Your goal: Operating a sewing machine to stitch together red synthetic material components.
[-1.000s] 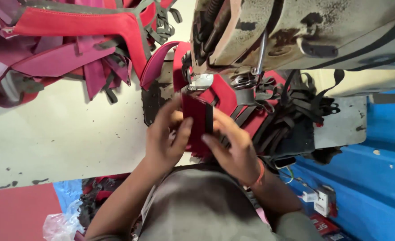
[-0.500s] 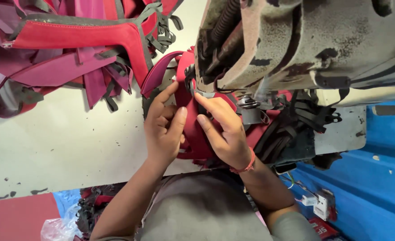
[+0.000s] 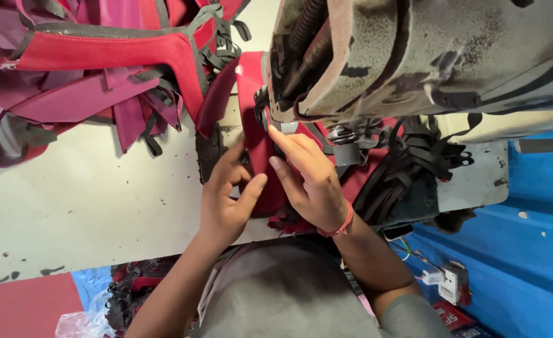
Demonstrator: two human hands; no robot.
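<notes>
A red padded fabric piece (image 3: 258, 125) lies on the sewing table (image 3: 89, 206) and runs under the head of a worn grey sewing machine (image 3: 426, 56). My left hand (image 3: 226, 197) lies flat on its left side, fingers pointing toward the machine. My right hand (image 3: 311, 181), with a red thread band at the wrist, presses the fabric from the right, fingertips close under the needle area (image 3: 283, 125). The needle itself is hidden by the machine head.
A heap of red and maroon bag parts with black straps (image 3: 101, 69) fills the table's upper left. A tangle of black webbing straps (image 3: 414, 169) lies right of the machine. A blue wall with a white socket (image 3: 451, 281) is at the lower right.
The red piece was held up between both hands a second ago; now it lies flat under the machine head, with both hands moved forward and pressing on it.
</notes>
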